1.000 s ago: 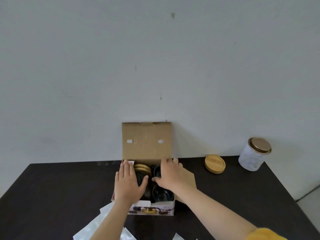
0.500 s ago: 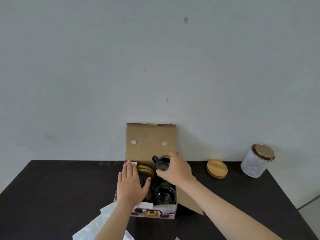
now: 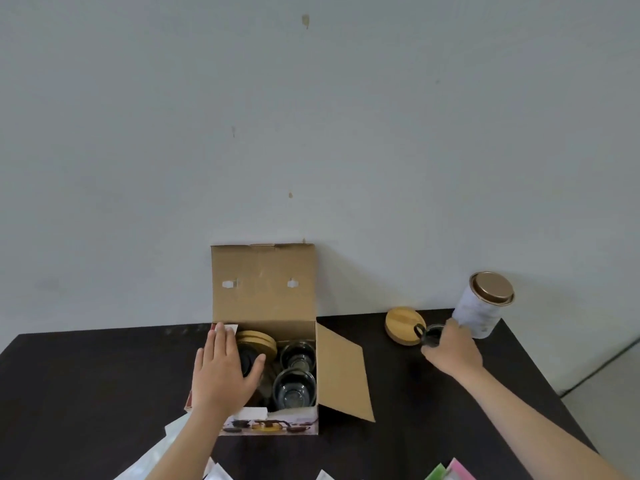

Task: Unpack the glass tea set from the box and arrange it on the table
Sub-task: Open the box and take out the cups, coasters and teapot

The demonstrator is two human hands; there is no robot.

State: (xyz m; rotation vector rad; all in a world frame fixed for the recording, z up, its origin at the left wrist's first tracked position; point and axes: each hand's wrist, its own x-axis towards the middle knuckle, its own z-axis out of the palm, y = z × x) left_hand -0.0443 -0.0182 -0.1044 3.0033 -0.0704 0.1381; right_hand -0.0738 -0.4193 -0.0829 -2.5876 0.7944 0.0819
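An open cardboard box [image 3: 263,289] stands at the middle of the dark table [image 3: 86,393], its lid flap upright against the wall. Inside it are two glass cups [image 3: 294,388] on the right and stacked wooden coasters [image 3: 258,339] at the back. My left hand [image 3: 223,372] lies flat on the box's left side, fingers straight. My right hand [image 3: 450,349] grips a small glass cup with a black handle [image 3: 427,332] at the far right, just above or on a round wooden coaster [image 3: 403,322].
A white jar with a bronze lid [image 3: 485,306] stands at the table's back right corner, close to my right hand. White wrapping sheets [image 3: 162,452] lie at the front left. Coloured packets [image 3: 450,472] peek in at the bottom right. The box's side flap [image 3: 343,372] hangs open rightward.
My right hand lifted a glass cup out of the box and carried it right to the wooden coaster. The left hand stayed on the box.
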